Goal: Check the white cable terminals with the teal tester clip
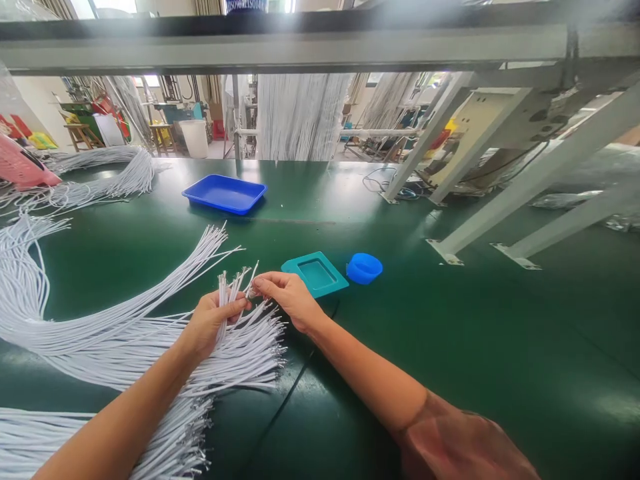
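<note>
My left hand (213, 320) is closed around a small bunch of white cables (231, 288), their stripped ends pointing up. My right hand (287, 297) pinches the tip of one cable in that bunch between thumb and fingers. Under both hands a large fan of white cables (125, 333) lies spread over the green table (450, 347), running off to the left. More white cable ends (210, 243) splay out just behind the left hand.
A teal square tray (315, 273) and a small blue round cup (364, 268) sit just right of my hands. A blue rectangular tray (225, 193) lies farther back. White metal frame legs (500, 193) stand at right. A black cord (280, 407) crosses the table near me.
</note>
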A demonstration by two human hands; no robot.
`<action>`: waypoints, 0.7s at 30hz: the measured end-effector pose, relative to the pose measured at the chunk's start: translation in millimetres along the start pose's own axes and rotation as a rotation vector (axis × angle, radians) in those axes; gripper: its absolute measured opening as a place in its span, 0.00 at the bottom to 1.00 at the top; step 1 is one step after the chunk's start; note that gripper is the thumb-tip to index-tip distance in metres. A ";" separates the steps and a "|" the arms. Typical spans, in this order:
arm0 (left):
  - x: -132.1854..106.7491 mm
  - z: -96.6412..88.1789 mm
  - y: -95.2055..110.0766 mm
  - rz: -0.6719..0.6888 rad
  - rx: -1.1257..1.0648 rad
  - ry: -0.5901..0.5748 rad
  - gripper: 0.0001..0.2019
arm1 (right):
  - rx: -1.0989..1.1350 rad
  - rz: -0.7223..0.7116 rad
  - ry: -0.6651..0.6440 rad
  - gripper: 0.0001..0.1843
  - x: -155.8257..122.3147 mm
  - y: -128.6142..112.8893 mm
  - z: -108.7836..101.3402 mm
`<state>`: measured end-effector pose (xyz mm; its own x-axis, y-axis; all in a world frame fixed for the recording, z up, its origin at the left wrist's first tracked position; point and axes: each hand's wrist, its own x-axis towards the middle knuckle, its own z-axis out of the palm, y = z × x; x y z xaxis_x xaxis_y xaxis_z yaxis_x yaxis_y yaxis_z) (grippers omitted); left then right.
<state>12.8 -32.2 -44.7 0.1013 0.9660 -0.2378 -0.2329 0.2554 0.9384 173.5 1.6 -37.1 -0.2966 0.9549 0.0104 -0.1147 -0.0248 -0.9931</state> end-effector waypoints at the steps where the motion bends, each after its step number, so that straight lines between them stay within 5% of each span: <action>1: 0.0 0.1 0.3 -0.008 0.003 -0.003 0.09 | 0.025 0.001 0.008 0.12 -0.3 0.7 0.7; 10: 2.9 -3.5 4.0 -0.115 -0.049 -0.051 0.08 | 0.007 0.023 0.062 0.06 2.1 1.0 -0.3; 21: 1.3 -3.8 7.9 -0.209 -0.078 -0.119 0.07 | -0.067 0.002 0.034 0.17 -1.7 -4.3 5.1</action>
<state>7.4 -28.8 -38.5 0.2668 0.8816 -0.3894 -0.2686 0.4561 0.8484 169.6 -1.4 -32.3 -0.2639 0.9645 0.0059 -0.0504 -0.0076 -0.9987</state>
